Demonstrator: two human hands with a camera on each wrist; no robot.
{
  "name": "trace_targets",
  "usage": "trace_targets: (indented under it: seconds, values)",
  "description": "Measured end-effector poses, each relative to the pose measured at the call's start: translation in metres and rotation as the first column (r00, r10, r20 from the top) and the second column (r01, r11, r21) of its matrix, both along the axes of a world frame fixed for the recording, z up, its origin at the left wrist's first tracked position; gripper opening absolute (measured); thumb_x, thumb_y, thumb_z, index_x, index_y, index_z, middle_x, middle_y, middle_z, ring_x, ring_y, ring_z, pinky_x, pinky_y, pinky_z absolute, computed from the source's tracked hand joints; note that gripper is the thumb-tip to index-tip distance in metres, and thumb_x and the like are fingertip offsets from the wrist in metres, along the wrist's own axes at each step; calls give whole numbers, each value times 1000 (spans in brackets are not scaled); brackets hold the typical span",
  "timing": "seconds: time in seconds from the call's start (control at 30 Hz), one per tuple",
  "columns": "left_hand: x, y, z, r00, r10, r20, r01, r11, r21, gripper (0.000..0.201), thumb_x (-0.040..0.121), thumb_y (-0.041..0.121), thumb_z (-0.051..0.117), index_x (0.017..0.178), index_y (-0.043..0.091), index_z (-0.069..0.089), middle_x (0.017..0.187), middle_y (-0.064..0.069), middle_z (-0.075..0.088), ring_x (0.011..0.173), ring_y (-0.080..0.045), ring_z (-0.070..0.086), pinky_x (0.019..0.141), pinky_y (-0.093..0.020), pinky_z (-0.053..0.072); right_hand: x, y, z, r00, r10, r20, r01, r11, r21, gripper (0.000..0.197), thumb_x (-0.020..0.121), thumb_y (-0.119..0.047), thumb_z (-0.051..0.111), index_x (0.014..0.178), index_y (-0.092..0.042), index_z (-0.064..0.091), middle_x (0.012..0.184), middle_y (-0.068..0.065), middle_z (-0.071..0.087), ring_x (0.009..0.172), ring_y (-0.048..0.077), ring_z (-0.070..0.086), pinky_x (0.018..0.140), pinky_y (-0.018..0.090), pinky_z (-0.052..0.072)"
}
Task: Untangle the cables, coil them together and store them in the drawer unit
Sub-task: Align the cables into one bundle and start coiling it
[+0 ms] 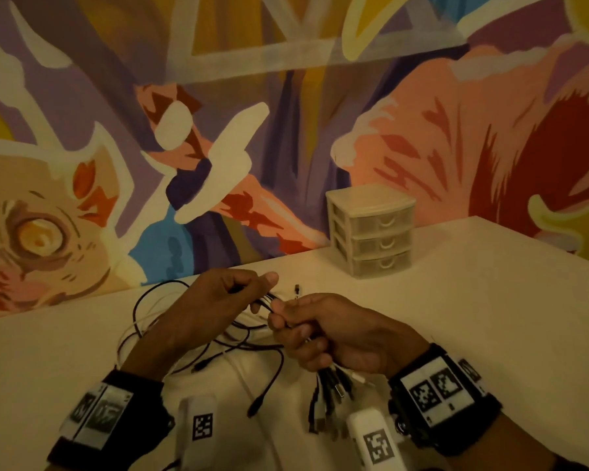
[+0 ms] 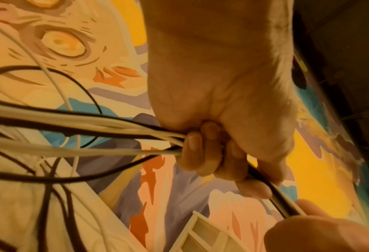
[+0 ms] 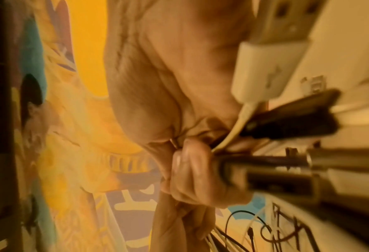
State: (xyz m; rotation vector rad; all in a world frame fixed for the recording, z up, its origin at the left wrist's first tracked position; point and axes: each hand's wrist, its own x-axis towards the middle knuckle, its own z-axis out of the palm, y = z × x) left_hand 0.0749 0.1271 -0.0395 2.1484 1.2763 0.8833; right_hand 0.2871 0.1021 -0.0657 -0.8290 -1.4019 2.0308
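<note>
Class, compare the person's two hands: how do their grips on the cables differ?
The left hand grips the cables mid-run, loose loops trailing onto the table. The right hand grips them near their ends, plugs sticking out below it. Both hands curl round the same bundle.

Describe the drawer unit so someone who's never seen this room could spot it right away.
Look along the white table to its far edge, against the painted wall. The drawer unit stands there, beyond both hands: a small cream plastic box with three stacked drawers, all closed, the only boxy thing on the table.

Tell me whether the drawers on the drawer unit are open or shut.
Shut. All three drawers of the drawer unit sit flush with its frame in the head view, none pulled out.
</note>
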Motion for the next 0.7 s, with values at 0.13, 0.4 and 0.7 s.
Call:
trace_targets:
  seconds: [0.13,0.4,0.7]
  values:
    - [-1,-1,-17,996,39,83,-40,999,10,49,98,57,63,71,17,72,67,-6,62,64,-8,53,68,-27,44,-12,1,-9,1000,0,-18,-2,993,-117,38,105,-45,46,74,-23,49,66,-6,23,48,8,14,45,23,14]
    - [-16,10,-34,965,126,229,-139,989,42,30,97,54,64,107,28,74,104,9,76,99,-5,69,89,-22,51,-34,1,-23,967,-225,-121,217,973,-73,46,110,-55,39,80,-22,47,66,-6,25,50,8,15,44,25,13]
    - [10,-18,-13,958,68,280,-56,997,-52,51,101,62,42,97,27,78,93,15,76,88,2,69,79,-13,49,-15,25,-20,537,-524,-661,433,844,-317,38,115,-37,37,86,-16,50,69,-4,32,53,11,29,51,25,35]
